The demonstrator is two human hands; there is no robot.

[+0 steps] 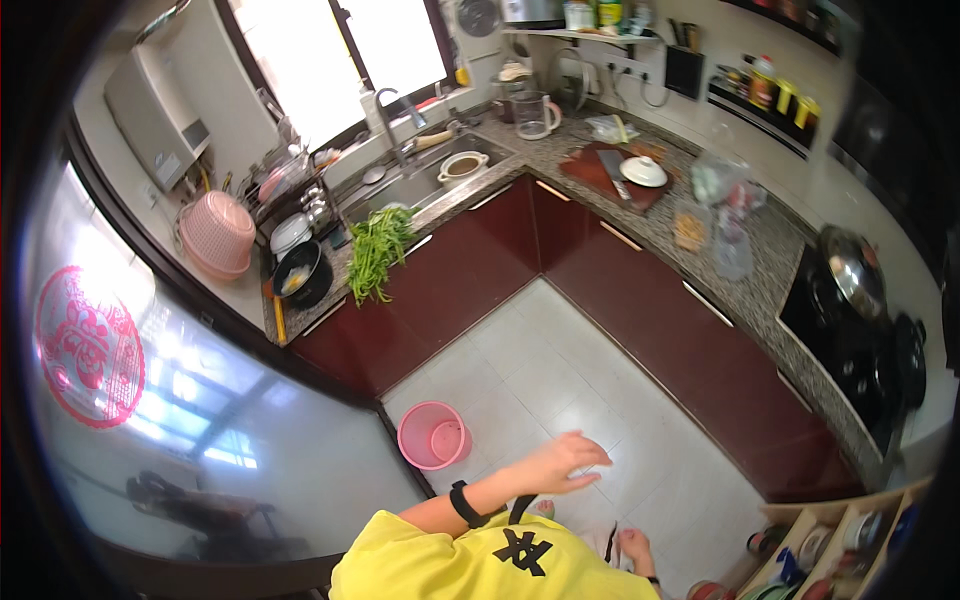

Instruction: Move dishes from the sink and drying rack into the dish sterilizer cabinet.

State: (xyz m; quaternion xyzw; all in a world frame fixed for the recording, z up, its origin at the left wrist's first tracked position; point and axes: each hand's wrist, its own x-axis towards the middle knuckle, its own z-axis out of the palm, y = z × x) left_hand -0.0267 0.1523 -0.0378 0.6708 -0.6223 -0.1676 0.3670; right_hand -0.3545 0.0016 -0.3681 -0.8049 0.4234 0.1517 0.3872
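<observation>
My left hand (562, 463) is raised over the tiled floor in front of my yellow shirt, its fingers apart and holding nothing. Lower and to the right, my right hand (635, 545) hangs near my side beside a dark cord or strap; its fingers look curled, and whether it grips anything is unclear. A pink plastic bucket (442, 444) stands on the floor left of my left hand. Across the room, leafy greens (379, 251) overhang the counter edge by the sink. A cleaver (615, 174) and a white lid (643, 172) rest on a reddish cutting board (589, 171).
A granite counter (750, 281) bends round the corner above dark red cabinets. At the right is a black stove (847, 352) with a metal wok lid (853, 270). Wooden shelving (799, 525) with jars stands lower right, and a glass door (285, 435) spans the left.
</observation>
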